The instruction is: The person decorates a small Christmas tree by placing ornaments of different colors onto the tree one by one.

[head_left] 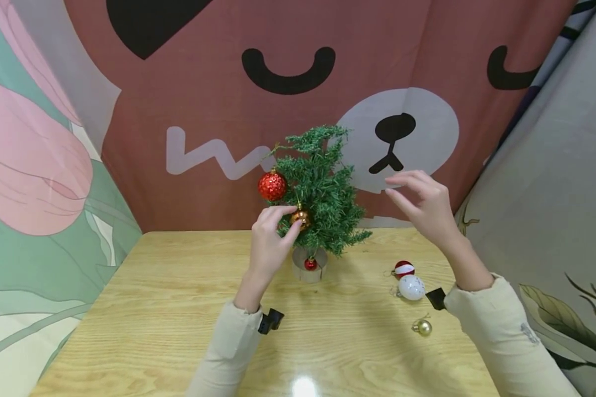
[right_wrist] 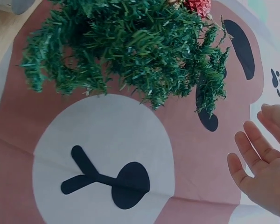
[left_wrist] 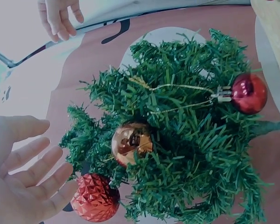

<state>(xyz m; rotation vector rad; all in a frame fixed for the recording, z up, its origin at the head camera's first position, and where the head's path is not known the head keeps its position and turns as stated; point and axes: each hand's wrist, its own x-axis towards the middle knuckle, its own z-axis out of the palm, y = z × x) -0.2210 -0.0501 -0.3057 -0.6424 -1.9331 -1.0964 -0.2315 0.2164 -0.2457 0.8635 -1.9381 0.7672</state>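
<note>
A small green artificial Christmas tree (head_left: 323,187) stands on the table with ornaments hung on it. My left hand (head_left: 270,237) is at its left side, by the copper ball ornament (head_left: 302,218). The left wrist view shows that hand's (left_wrist: 25,172) fingers loosely spread and apart from the copper ball (left_wrist: 130,143), close to the textured red ball (left_wrist: 95,198). A shiny small red ball (left_wrist: 249,93) hangs lower on a gold string. My right hand (head_left: 427,207) is raised to the right of the tree, holding nothing; its fingers (right_wrist: 254,149) are relaxed.
On the right of the wooden table (head_left: 179,331) lie a red-and-white ball (head_left: 404,269), a white ball (head_left: 411,288) and a small gold ball (head_left: 423,327). A printed curtain (head_left: 203,110) hangs right behind the tree. The tree's round base (head_left: 300,271) stands near the table's back edge.
</note>
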